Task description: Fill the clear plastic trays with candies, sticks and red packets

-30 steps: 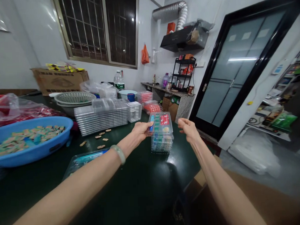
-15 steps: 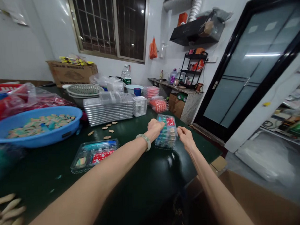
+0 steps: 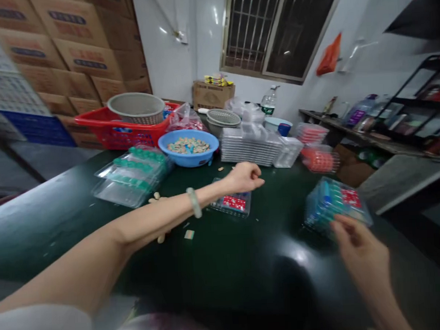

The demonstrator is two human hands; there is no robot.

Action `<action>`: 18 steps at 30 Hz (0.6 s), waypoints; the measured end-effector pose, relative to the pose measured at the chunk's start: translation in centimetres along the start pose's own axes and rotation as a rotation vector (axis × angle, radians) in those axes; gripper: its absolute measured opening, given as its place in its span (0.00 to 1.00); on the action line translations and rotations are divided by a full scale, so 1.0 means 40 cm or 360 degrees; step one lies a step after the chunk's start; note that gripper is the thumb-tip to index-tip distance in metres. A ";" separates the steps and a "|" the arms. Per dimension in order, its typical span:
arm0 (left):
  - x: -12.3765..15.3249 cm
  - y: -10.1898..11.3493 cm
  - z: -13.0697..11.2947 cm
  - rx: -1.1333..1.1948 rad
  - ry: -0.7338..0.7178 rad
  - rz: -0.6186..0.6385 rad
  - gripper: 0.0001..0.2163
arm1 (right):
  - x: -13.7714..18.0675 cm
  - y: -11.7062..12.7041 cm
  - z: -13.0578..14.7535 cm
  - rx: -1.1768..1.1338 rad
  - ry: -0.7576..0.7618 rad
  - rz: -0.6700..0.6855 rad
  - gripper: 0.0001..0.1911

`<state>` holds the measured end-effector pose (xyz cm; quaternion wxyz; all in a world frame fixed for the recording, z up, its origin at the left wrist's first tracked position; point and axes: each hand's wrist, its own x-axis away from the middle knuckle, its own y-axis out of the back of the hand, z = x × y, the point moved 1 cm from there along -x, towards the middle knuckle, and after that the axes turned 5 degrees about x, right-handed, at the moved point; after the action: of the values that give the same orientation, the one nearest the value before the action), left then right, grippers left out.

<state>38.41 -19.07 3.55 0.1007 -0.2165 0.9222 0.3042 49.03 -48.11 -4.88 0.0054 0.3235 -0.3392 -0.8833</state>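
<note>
My left hand [image 3: 243,177] hovers over the dark green table [image 3: 224,262] with its fingers curled into a loose fist; nothing shows in it. Just below it lies a clear plastic tray [image 3: 232,204] holding red and blue pieces. A pale green bangle [image 3: 194,202] is on that wrist. My right hand [image 3: 360,256] is low at the right, fingers loosely bent and apart, its fingertips at the near edge of a stack of filled clear boxes [image 3: 334,204]. The right side of the view is blurred.
A blue bowl of small pieces [image 3: 188,147], a red crate with a grey basket [image 3: 125,124], a pile of empty clear trays [image 3: 250,149], trays with green caps [image 3: 133,174] and cardboard boxes [image 3: 72,45] stand behind. Small pieces [image 3: 188,234] lie loose on the table.
The view has swung left. My left hand has come off the stack of boxes and moved left over the single tray. My right hand has drawn back toward me.
</note>
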 end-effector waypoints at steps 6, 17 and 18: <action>0.227 0.454 0.101 -0.0406 0.0182 -0.0781 0.06 | 0.138 -0.195 0.298 -0.0437 0.0615 0.0682 0.11; 0.567 0.746 0.427 -0.0461 0.0910 -0.1240 0.10 | 0.225 -0.443 0.747 -0.1293 0.0402 0.1765 0.12; 0.569 0.749 0.440 -0.0439 0.0929 -0.1234 0.10 | 0.223 -0.476 0.780 -0.1322 0.0354 0.1804 0.13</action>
<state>5.38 5.49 -2.17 -0.0854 -0.6305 0.7149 0.2901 28.02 -16.93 -3.95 0.6215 0.1566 -0.0880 -0.7626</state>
